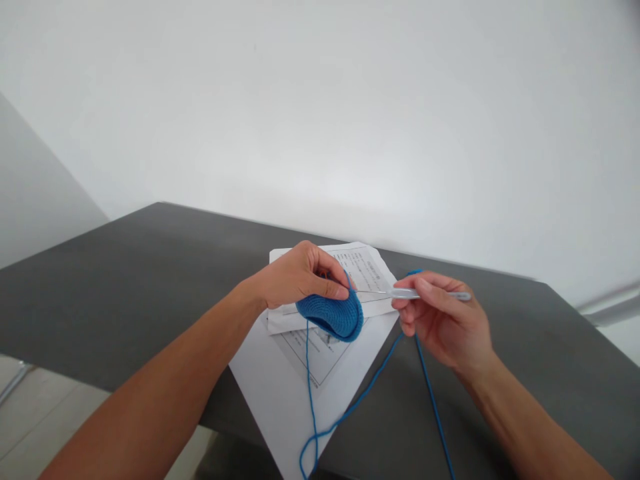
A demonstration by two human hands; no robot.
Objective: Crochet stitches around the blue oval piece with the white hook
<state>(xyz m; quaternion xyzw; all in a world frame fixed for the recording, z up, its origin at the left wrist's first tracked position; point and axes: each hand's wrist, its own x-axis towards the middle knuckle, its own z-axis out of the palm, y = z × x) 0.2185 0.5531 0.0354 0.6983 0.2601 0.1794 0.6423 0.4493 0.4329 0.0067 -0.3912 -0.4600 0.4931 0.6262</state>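
Note:
My left hand (pixel 305 273) pinches the upper edge of a blue crocheted piece (pixel 337 317), rounded and cup-like, held above some printed sheets. A bit of orange-red shows between the fingers. In my right hand (pixel 445 320) is a crochet hook (pixel 407 293) with a pale grey handle, held like a pen. Its thin metal shaft points left and reaches the work's edge by my left fingertips; the tip is hidden there. Blue yarn (pixel 367 390) hangs below the piece, loops near the table's front edge, and runs up toward my right hand.
Printed paper sheets (pixel 300 413) lie overlapping on the dark grey table (pixel 150 287), under both hands. A white wall (pixel 320 120) rises right behind the table. More blue yarn (pixel 433 400) trails off the front edge at the right.

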